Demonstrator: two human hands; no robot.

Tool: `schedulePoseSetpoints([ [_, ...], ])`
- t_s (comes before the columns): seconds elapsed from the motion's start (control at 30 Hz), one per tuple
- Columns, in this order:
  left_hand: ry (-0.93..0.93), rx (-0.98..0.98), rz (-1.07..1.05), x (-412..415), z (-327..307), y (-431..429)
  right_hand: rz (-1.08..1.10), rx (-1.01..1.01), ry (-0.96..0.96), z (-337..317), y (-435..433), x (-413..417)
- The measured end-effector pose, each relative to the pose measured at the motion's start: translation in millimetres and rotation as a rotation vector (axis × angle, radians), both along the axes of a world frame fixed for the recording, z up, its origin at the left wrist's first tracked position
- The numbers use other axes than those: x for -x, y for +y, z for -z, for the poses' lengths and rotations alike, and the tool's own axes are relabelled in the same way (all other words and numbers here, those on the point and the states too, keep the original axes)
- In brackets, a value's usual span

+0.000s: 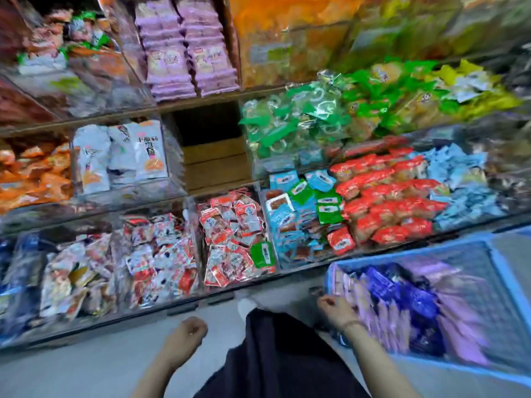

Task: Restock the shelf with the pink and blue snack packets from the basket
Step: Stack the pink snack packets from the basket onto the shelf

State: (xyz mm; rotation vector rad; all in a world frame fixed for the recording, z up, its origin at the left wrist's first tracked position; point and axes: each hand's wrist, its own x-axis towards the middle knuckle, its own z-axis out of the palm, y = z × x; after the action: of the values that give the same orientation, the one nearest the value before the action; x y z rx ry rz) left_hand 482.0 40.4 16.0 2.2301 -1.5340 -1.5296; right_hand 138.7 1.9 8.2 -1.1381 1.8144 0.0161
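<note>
Head cam looking down at a snack shelf [201, 103], and I count three tiers of clear-fronted bins, everything kinda smeared. One blue basket [431, 247] sits on the floor [86, 369] at lower right, its near corner just beside the bottom tier. Inside it there's a row of pink snack packets [370, 314] standing along the left wall, a bunch of dark blue snack packets [402, 294] in the middle, and more pink ones toward the right. Way too blurry to count singles, sorry. Up on the top tier there are two stacks of matching pink packets [169, 64] side by side, touching. Right under them is one open bay [212, 156] with a bare wooden bottom, clear walls on both sides, so that's the roomy spot. Two hands in view: the right hand [336, 311] is at the basket's left edge up against the pink row, fingers curled, but I can't tell if they've actually got hold of a packet. The left hand [188, 337] hangs over the floor, well apart from the shelf front, fingers balled together around nothing. Floor between the bottom tier and the person's dark trouser leg [281, 354] is an open strip.
</note>
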Motion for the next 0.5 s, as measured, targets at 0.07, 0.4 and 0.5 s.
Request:
schedulePoseSetpoints([
  [0.07,0.039,-0.038,-0.056,5.6,8.9,20.0,0.055,0.013,0.018,1.7,31.4,14.5],
  [0.4,0.088,-0.163,-0.287,62.7,24.1,104.2,0.39,0.046,-0.073,19.4,134.1,94.9],
  [0.5,0.104,-0.156,-0.306,87.4,21.1,104.9,0.437,0.045,-0.072,28.0,138.9,123.0],
])
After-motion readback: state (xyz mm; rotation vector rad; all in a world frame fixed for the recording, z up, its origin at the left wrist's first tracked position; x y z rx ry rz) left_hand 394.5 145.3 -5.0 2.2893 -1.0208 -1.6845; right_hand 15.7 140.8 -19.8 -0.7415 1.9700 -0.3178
